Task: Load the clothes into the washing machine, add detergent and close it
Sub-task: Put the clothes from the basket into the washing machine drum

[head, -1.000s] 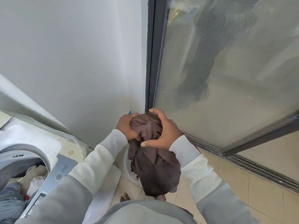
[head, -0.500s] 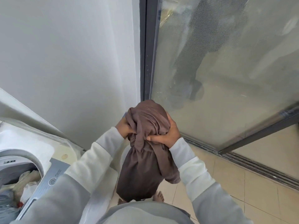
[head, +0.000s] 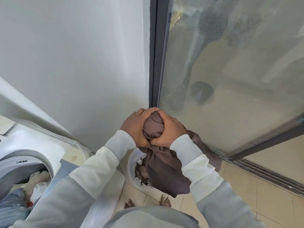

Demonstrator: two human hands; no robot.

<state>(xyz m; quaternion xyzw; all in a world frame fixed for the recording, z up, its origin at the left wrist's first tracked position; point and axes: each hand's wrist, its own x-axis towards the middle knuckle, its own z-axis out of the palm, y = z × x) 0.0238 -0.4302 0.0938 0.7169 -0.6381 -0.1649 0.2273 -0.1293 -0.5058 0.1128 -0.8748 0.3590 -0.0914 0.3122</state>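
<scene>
I hold a brown garment (head: 166, 171) bunched up in front of me. My left hand (head: 135, 127) and my right hand (head: 169, 130) both grip its top, pressed close together, and the rest of the cloth hangs down below them. Under the hanging cloth stands a white laundry basket (head: 131, 163) with more clothes inside. At the lower left the top-loading washing machine (head: 41, 145) stands open, with several garments (head: 32, 183) lying in its drum. No detergent is in view.
A white wall rises ahead on the left. To the right is a dark-framed sliding glass door (head: 230, 79) with its floor track (head: 266, 175). My bare feet (head: 148, 203) stand on beige floor tiles beside the basket.
The hands have closed in on the garment's top, bunching it tighter. The cloth has dropped a little lower over the basket.
</scene>
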